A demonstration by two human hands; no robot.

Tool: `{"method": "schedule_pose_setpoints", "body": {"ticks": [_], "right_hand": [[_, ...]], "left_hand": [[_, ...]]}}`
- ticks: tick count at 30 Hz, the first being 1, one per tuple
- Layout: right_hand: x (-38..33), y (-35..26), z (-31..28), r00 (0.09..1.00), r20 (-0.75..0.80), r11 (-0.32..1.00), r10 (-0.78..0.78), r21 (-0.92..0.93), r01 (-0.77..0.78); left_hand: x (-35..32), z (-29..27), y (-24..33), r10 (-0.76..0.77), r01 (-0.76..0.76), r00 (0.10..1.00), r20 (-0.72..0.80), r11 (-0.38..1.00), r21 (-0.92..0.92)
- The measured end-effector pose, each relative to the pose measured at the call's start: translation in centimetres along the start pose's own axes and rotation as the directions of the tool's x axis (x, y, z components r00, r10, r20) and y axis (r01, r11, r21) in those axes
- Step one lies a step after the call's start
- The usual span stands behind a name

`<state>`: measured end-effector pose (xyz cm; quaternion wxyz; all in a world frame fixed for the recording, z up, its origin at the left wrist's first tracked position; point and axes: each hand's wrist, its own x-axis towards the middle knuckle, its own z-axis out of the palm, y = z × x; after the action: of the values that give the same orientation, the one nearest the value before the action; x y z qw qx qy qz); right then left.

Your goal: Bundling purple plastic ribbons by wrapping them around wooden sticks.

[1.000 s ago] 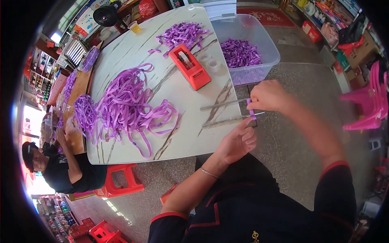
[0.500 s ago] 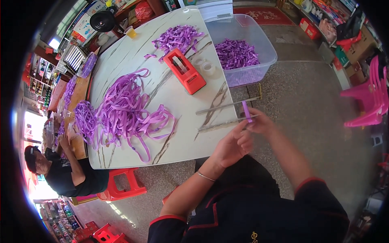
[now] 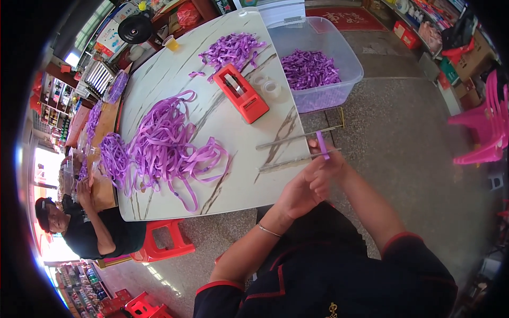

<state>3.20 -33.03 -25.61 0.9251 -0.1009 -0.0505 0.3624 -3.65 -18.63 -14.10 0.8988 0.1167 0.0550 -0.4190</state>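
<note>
Two thin metal rods [image 3: 289, 140] lie across the table's right edge and stick out past it. A short band of purple ribbon [image 3: 322, 146] is looped around their outer ends. My left hand [image 3: 305, 192] is closed, its thumb and fingertips pinched at the ribbon's lower end. From the other side my right hand [image 3: 334, 165] closes around the same spot, its fingertips showing behind the ribbon. The two hands overlap, so the exact grip is partly hidden. A big tangled heap of purple ribbon [image 3: 164, 143] covers the table's left part.
A red tape dispenser [image 3: 249, 106] stands mid-table beside clear tape rolls [image 3: 271, 89]. Behind it lies a pile of short purple ribbon pieces [image 3: 230, 50]. A clear plastic bin [image 3: 334, 95] holds more pieces. Another person [image 3: 87, 228] sits at the left near a red stool [image 3: 164, 241].
My right hand has moved in closer to my left, around the ribbon's lower end. The rods and the ribbon heap stay in place.
</note>
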Motion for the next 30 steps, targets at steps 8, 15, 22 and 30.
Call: {"method": "schedule_pose_setpoints", "body": {"ticks": [8,15,22,30], "right_hand": [[-1.6,-1.1,1.6,0.976,-0.218,0.991,-0.017,-0.133,-0.012],[-2.5,-3.1,5.8,0.783,-0.582,0.875,-0.219,-0.472,-0.107],[-4.1,-6.2,8.4,0.864,-0.487,0.737,-0.126,-0.629,-0.247],[-3.7,-6.5,7.3,0.862,-0.451,0.46,-0.229,-0.831,-0.312]], "left_hand": [[0.1,-0.5,0.1,-0.02,0.018,0.997,0.077,0.999,0.029],[-0.1,-0.4,0.0,0.004,-0.004,1.0,0.005,1.0,-0.002],[-0.2,-0.4,0.0,0.006,-0.006,1.0,0.008,1.0,-0.006],[-0.2,-0.4,-0.1,0.006,-0.006,1.0,0.013,1.0,0.004]]}}
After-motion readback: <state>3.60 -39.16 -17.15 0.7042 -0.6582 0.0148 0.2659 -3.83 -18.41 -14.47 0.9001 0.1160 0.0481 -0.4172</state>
